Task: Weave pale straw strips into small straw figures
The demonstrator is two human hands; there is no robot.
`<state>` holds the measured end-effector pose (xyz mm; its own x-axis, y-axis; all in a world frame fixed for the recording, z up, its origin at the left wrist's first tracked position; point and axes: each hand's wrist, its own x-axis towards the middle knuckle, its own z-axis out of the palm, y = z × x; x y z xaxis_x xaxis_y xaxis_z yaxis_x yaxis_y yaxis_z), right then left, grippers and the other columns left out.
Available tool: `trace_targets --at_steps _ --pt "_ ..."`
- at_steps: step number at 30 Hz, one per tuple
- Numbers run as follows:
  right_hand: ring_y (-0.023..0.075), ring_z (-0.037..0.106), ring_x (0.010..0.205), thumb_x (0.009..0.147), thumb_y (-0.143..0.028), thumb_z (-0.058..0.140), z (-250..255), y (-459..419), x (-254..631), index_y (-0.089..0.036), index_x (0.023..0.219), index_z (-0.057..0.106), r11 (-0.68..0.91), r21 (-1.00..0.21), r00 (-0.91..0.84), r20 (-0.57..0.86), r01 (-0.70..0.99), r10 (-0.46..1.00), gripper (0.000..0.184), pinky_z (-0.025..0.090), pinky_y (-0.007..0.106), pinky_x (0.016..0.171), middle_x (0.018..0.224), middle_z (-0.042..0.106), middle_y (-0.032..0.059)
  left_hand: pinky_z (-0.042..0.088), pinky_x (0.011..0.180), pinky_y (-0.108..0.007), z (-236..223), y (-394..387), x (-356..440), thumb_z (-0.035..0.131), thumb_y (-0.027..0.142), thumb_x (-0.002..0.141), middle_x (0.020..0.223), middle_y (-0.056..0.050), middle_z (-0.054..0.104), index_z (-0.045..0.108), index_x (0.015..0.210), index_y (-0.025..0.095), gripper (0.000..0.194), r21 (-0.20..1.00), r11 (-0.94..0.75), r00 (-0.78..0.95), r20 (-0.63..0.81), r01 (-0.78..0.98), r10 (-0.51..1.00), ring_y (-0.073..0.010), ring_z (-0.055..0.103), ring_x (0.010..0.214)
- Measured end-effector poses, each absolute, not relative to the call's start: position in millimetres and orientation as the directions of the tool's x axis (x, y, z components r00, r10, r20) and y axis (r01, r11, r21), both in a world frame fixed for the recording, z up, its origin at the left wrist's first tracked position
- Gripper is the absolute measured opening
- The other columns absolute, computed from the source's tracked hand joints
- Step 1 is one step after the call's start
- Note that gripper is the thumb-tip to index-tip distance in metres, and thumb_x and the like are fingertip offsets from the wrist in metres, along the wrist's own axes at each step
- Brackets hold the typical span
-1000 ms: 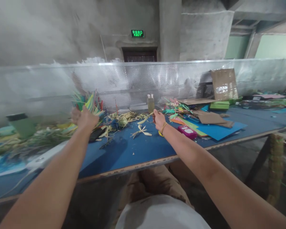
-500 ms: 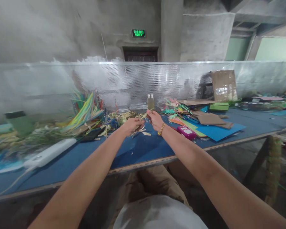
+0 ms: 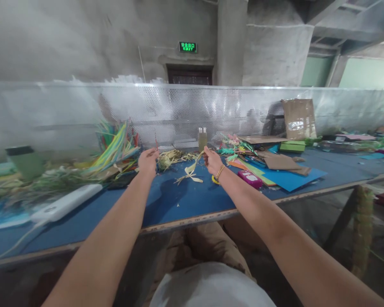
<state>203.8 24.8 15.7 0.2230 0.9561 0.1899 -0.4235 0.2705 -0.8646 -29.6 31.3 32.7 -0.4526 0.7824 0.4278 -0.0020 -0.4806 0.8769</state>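
Observation:
My right hand (image 3: 212,161) pinches the upper end of a pale yellow strip figure (image 3: 190,171), which looks like dried leaf or husk. Its stem slants down left from my fingers, and several loose ends spread near the blue tabletop. Off to the left, my left hand (image 3: 148,161) is apart from the figure, beside a heap of similar pale strips (image 3: 171,158). Its fingers are drawn together; whatever they hold, if anything, is too small to make out. Below my right wrist lies a yellow ring-shaped item (image 3: 215,180), partly hidden.
Colourful pipe-cleaner-like stems (image 3: 117,147), a white power strip (image 3: 67,204) and a green cup (image 3: 22,164) are on the left. A magenta box (image 3: 250,179), blue sheet (image 3: 294,178) and cardboard (image 3: 283,160) lie right. A perforated metal screen (image 3: 192,106) stands behind the blue table (image 3: 185,204).
My left hand has let go of the pale strip figure and moved left, towards the heap. My right hand still holds the figure and has shifted slightly right.

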Motion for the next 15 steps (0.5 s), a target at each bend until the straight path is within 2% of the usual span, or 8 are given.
trace_targets --at_steps 1,3,5,7,11,15 --pt "0.0066 0.038 0.044 0.068 -0.054 0.074 15.0 23.9 201.6 -0.02 0.064 0.047 0.263 -0.877 0.186 0.203 -0.402 0.961 0.043 0.025 0.021 0.041 0.051 0.046 -0.0061 0.041 0.055 -0.022 30.9 29.6 -25.2 0.075 0.028 0.064 0.069 0.0 0.062 0.062 0.084 0.018 0.026 0.866 -0.496 -0.452 0.469 0.067 0.759 -0.0127 0.056 0.063" --pt "0.0064 0.037 0.045 0.065 -0.056 0.075 13.5 22.1 197.5 -0.02 0.063 0.046 0.267 -0.898 0.134 0.235 -0.351 0.963 0.046 0.025 0.021 0.042 0.051 0.045 -0.0064 0.043 0.063 -0.027 26.9 22.4 -11.4 0.078 0.037 0.063 0.08 -0.004 0.069 0.068 0.089 0.018 0.034 0.871 -0.468 -0.205 0.49 0.148 0.847 -0.0172 0.061 0.074" --pt "0.0066 0.037 0.045 0.061 -0.059 0.076 11.7 20.3 193.9 -0.02 0.061 0.045 0.303 -0.906 0.099 0.286 -0.297 0.953 0.049 0.026 0.022 0.044 0.05 0.044 -0.0065 0.042 0.064 -0.028 22.6 12.6 5.4 0.076 0.047 0.064 0.088 -0.006 0.071 0.07 0.092 0.019 0.04 0.88 -0.431 0.102 0.419 0.201 0.902 -0.0197 0.063 0.081" --pt "0.0068 0.037 0.046 0.06 -0.06 0.076 9.4 19.0 190.7 -0.02 0.058 0.044 0.361 -0.898 0.075 0.354 -0.251 0.932 0.051 0.027 0.023 0.046 0.05 0.044 -0.0065 0.04 0.062 -0.027 18.1 3.8 19.8 0.074 0.049 0.066 0.086 -0.005 0.071 0.071 0.092 0.019 0.04 0.884 -0.408 0.292 0.338 0.227 0.895 -0.0192 0.063 0.081" --pt "0.0072 0.038 0.049 0.061 -0.06 0.074 4.3 17.8 184.8 -0.02 0.057 0.046 0.442 -0.876 -0.01 0.453 -0.194 0.892 0.05 0.032 0.024 0.051 0.051 0.044 -0.0063 0.033 0.053 -0.024 10.5 -1.1 32.1 0.075 0.045 0.065 0.063 0.0 0.06 0.066 0.074 0.017 0.031 0.871 -0.419 0.382 0.307 0.256 0.872 -0.012 0.052 0.059" --pt "0.0096 0.048 0.058 0.06 -0.054 0.076 0.1 18.3 182.1 -0.019 0.069 0.055 0.522 -0.849 -0.082 0.528 -0.083 0.845 0.042 0.04 0.025 0.059 0.063 0.055 -0.0031 0.035 0.053 -0.023 8.9 4.9 29.5 0.075 0.04 0.063 0.062 0.001 0.058 0.06 0.07 0.017 0.028 0.899 -0.408 0.241 0.366 0.156 0.899 -0.01 0.049 0.056"
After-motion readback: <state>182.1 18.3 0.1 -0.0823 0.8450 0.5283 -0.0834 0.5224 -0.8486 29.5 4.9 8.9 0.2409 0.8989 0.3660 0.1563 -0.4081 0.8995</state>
